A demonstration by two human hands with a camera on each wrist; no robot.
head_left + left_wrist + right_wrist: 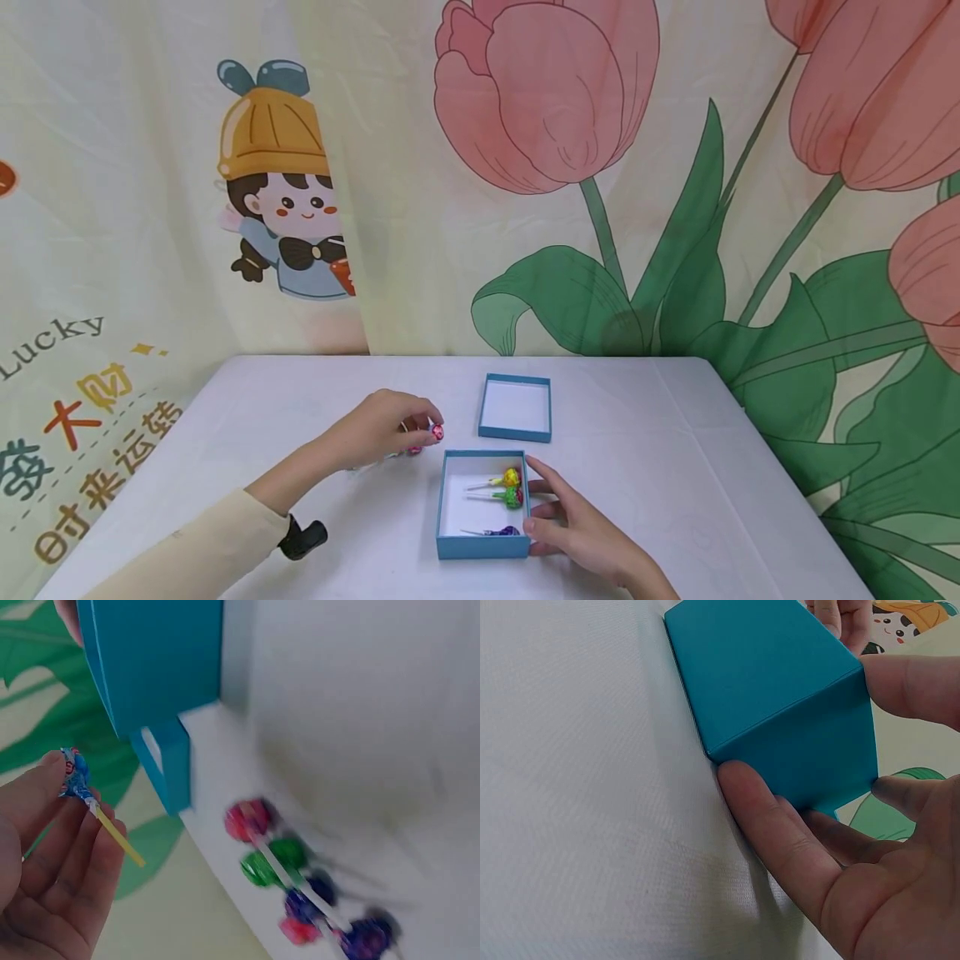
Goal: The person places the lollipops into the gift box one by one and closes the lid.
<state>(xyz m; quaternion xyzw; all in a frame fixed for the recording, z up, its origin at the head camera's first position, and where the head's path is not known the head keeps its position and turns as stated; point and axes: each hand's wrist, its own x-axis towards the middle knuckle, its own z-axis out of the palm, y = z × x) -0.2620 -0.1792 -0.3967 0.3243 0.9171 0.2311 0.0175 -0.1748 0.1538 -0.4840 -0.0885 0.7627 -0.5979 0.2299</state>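
My left hand point(386, 429) is raised over the left part of the table and pinches a lollipop point(76, 774) by its blue and pink wrapped head. The lollipop's yellow stick points away from the fingers in the left wrist view. A blue box point(482, 547) with a white inside lies open side up at the middle. In it are a yellow lollipop point(512, 477), a green lollipop point(513, 497) and a purple lollipop point(507, 531), sticks pointing left. My right hand point(573, 525) holds the box's right side, its fingers spread along the blue wall and corners.
The box's blue-rimmed lid point(514, 433) lies behind the box, white inside up. Several loose lollipops, among them a pink one point(246, 819) and a green one point(274, 862), lie on the white tablecloth point(675, 467), mostly hidden by the left hand in the head view. A printed curtain point(405, 250) hangs behind.
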